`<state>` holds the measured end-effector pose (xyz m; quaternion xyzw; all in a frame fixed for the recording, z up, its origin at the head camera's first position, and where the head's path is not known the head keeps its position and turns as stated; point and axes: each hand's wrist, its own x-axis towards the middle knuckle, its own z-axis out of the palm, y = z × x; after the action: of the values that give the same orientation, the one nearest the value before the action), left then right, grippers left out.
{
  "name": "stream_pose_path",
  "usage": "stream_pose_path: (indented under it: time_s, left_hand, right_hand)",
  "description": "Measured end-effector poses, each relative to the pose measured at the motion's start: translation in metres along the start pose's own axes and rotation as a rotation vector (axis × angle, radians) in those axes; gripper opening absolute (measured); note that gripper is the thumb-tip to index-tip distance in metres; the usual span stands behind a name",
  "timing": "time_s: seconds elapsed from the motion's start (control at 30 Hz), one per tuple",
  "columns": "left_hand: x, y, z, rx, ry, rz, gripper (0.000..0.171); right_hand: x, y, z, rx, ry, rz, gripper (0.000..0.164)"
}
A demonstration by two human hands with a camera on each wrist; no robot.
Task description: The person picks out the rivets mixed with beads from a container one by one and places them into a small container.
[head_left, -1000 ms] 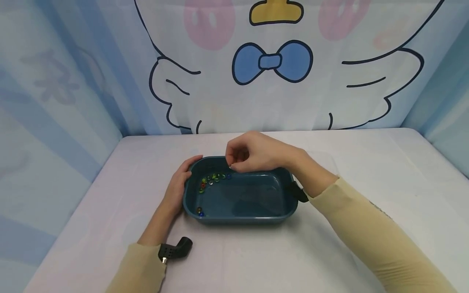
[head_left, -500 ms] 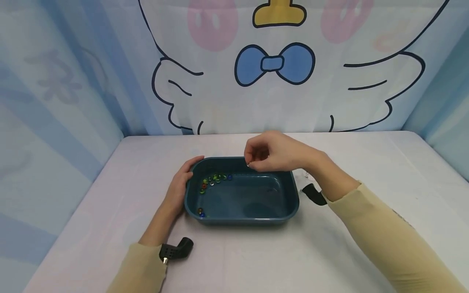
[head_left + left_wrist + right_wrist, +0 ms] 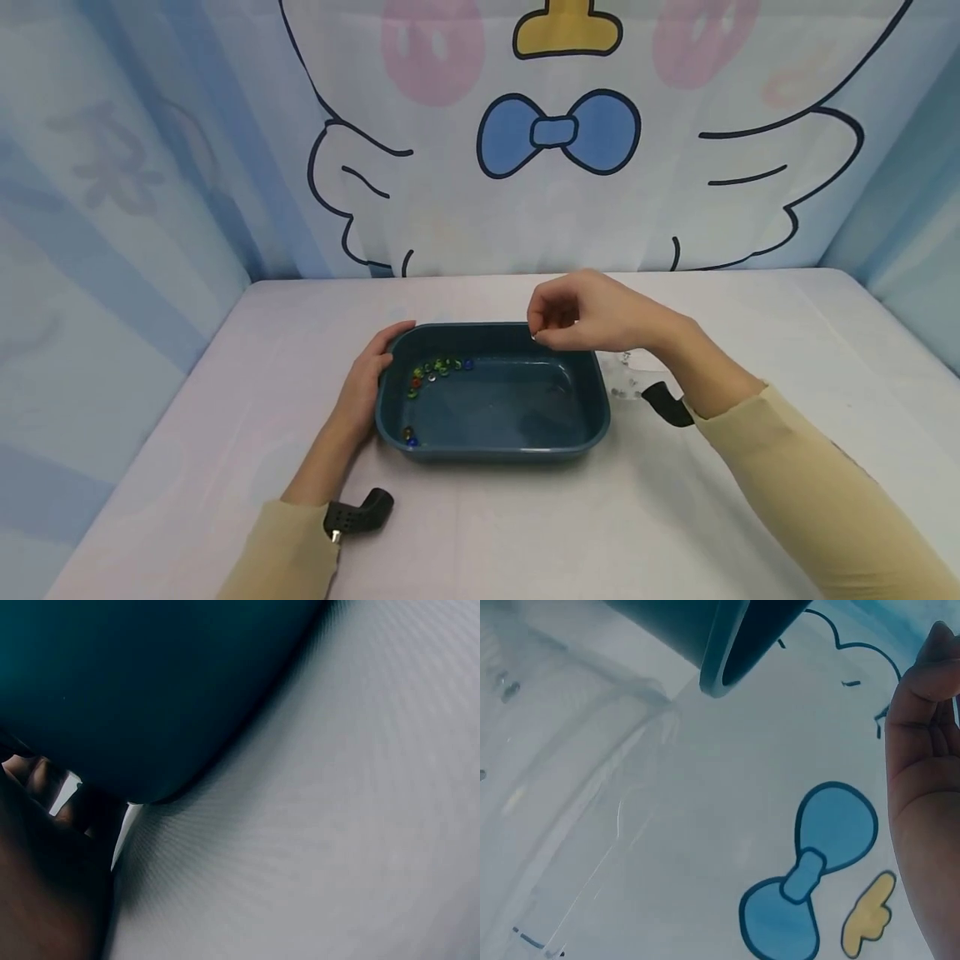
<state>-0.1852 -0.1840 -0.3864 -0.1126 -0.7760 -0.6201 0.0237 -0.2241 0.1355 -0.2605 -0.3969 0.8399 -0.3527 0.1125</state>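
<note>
A dark teal plastic tub (image 3: 491, 454) stands on the table. Inside, several glass marbles (image 3: 442, 365) in green, yellow, red and blue lie along its left and back walls, with a couple (image 3: 410, 437) in the front left corner. My left hand (image 3: 362, 382) holds the tub's left end, thumb by the rim; its fingers (image 3: 71, 806) show dimly against the wall in the left wrist view. Above the tub's back right rim, my right hand (image 3: 592, 312) pinches a tiny pale, shiny thing (image 3: 533, 337), too small to identify.
A clear plastic container (image 3: 577, 750) with small grey specks or balls in it lies right of the tub, partly behind the right forearm. Black wrist cameras (image 3: 367, 511) sit on both wrists. A printed cloth backdrop (image 3: 555, 217) rises behind the table (image 3: 525, 533).
My right hand has moved to the right over the tub's back rim, still pinching the tiny thing. More of the clear container shows beside the tub. The left hand stays in place.
</note>
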Motion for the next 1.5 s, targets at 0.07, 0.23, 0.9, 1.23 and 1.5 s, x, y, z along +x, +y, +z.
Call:
stream_pose_path:
  time_s: [0.07,0.23,0.9,1.23,1.5]
  left_hand:
    - [-0.001,0.000,-0.001,0.006,0.005,0.002,0.055]
    - [-0.001,-0.001,-0.002,0.008,0.008,-0.008,0.054]
    - [0.001,-0.003,0.000,-0.005,0.007,0.017,0.055]
    - [0.001,-0.002,0.000,0.004,0.015,0.030,0.054]
    - [0.000,-0.003,0.001,0.018,0.024,0.031,0.054]
  right_hand:
    - [-0.002,0.001,-0.002,-0.003,0.009,0.015,0.009]
    - [-0.009,0.005,-0.010,-0.003,0.035,0.032,0.009]
    - [-0.044,0.029,-0.024,0.014,0.146,0.117,0.007]
    - [-0.057,0.038,-0.030,-0.006,0.184,0.168,0.007]
    - [-0.066,0.052,-0.030,-0.042,0.215,0.212,0.008]
